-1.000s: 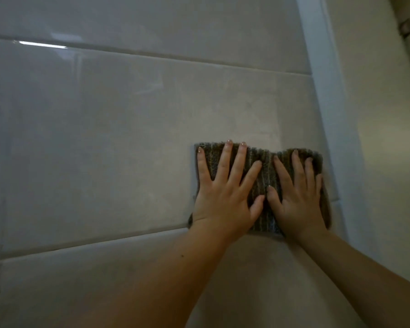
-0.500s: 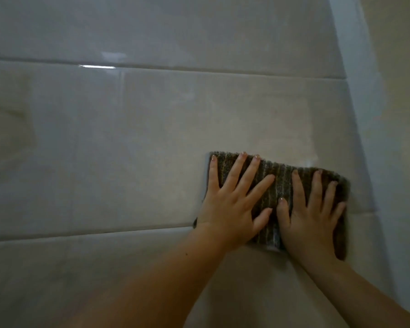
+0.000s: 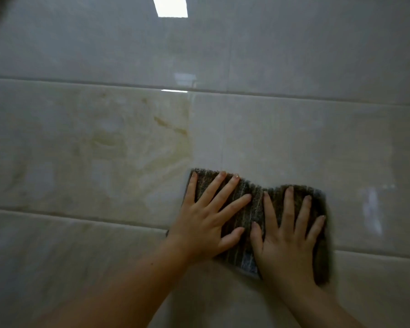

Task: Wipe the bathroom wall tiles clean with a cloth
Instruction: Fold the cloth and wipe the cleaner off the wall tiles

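Home bathroom, glossy marbled beige wall tiles (image 3: 104, 143) in wide courses, grout lines (image 3: 294, 97), reflected ceiling light (image 3: 169, 5)

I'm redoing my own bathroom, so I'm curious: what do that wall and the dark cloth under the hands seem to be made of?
The wall tiles look like glazed ceramic or polished stone with a glossy finish: they mirror a bright light patch, and one shows yellowish marble-like veining. The cloth looks like a soft, ribbed, woven or knitted textile, dark grey-brown with a matte surface; its exact fibre cannot be told.
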Tool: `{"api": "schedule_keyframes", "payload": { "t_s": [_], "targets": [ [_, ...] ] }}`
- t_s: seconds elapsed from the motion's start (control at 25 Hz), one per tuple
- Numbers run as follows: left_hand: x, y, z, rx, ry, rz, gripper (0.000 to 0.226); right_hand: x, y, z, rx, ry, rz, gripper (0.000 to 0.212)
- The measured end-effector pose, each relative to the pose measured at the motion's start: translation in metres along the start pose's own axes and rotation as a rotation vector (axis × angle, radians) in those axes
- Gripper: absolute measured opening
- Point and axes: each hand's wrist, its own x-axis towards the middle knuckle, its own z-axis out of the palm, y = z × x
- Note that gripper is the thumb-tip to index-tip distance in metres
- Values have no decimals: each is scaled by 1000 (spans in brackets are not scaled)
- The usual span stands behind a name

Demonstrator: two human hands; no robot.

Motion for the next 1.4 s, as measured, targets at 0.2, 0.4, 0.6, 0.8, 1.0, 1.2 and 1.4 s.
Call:
{"api": "schedule_keyframes", "payload": {
  "t_s": [0.2,0.4,0.6,0.8,1.0,1.2,1.4],
  "targets": [
    [8,-80,-10,36,-27,-29,64,49,-65,4,10,66,40,66],
    [-12,-120,-12,5,-7,-118,64,62,-115,6,-7,48,45,66],
    [-41,-112,-7,-32,46,-137,65,43,-118,10,-52,59,-6,66],
    [-60,-98,-10,-15,-31,-177,65,27,-114,6,-37,24,-70,66],
    [-74,-91,-14,23,-79,-204,66,18,-113,5,-7,-3,-111,67],
    [-52,-115,-15,44,-105,-137,67,43,-120,1,30,2,-106,70],
    [34,-185,-32,49,-192,-186,71,140,-145,-1,29,28,45,76]
  ]
}}
